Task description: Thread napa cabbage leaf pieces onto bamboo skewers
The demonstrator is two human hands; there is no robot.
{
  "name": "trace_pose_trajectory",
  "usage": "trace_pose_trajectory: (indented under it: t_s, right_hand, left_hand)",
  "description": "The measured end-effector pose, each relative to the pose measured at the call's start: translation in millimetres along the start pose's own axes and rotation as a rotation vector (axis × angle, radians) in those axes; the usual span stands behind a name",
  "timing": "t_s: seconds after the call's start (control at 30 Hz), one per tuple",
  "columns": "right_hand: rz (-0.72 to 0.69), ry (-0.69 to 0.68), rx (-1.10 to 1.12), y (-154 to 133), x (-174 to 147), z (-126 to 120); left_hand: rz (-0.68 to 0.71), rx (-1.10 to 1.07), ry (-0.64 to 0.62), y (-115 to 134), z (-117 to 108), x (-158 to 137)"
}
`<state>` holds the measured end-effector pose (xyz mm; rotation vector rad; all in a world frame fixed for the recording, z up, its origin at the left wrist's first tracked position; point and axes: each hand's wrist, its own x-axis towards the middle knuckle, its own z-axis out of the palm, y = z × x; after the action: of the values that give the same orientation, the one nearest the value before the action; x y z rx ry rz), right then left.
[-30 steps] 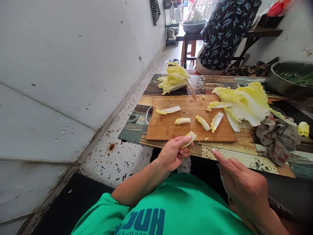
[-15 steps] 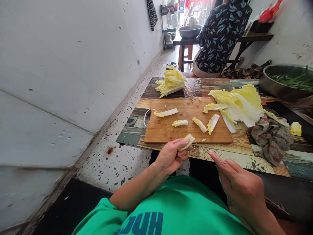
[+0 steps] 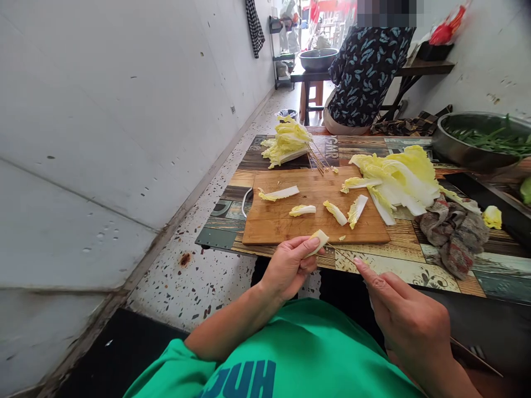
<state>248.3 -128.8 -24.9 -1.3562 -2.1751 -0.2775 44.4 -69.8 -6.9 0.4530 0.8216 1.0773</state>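
Note:
My left hand (image 3: 292,265) pinches a piece of napa cabbage (image 3: 318,242) just off the near edge of the wooden cutting board (image 3: 286,226). A thin skewer (image 3: 341,253) runs from that piece to my right hand (image 3: 402,309), whose fingers are closed on its other end. How far the tip has gone into the cabbage is hidden. On the board lie several cut cabbage strips (image 3: 279,193). At its far left, a pile of skewered cabbage (image 3: 287,142) rests with its sticks pointing right. Larger loose cabbage leaves (image 3: 400,179) overlap the board's right side.
A crumpled cloth (image 3: 452,235) lies right of the board, near a dark flat blade-like object (image 3: 477,193). Behind it stands a metal bowl of green vegetables (image 3: 460,152). Another person (image 3: 365,77) sits at a farther table with a large basin (image 3: 317,59). A wall (image 3: 103,110) runs along the left.
The view has shifted slightly, so the table things sit a little further left and lower. Both hands keep their hold on the cabbage piece and skewer, with hardly any movement.

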Motion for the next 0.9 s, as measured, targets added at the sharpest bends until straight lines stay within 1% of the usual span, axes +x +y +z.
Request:
trace_pose_trajectory:
  t_s: [0.13, 0.3, 0.5, 0.6, 0.77, 0.9]
  right_hand:
    - [0.017, -0.01, 0.04, 1.5, 0.0, 2.1]
    - [0.053, -0.033, 0.214, 4.7, 0.5, 6.4]
    - [0.079, -0.019, 0.316, 6.2, 4.6, 9.1]
    - [0.09, -0.019, 0.306, 6.3, 6.8, 9.0]
    - [0.091, -0.004, 0.211, 4.3, 8.1, 8.4]
    - [0.078, 0.004, 0.218, 2.4, 8.0, 7.6]
  left_hand:
    - [-0.017, -0.023, 0.011, 1.0, -0.8, 0.0]
    - [-0.044, -0.029, -0.006, 1.0, -0.1, -1.1]
    - [-0.057, -0.054, -0.008, -0.4, -0.7, 0.9]
    - [-0.055, -0.059, -0.004, -0.2, -1.4, 1.3]
    - [-0.059, -0.065, -0.005, -0.3, -2.7, 1.2]
    - [-0.03, -0.082, 0.03, -2.7, -2.2, 1.3]
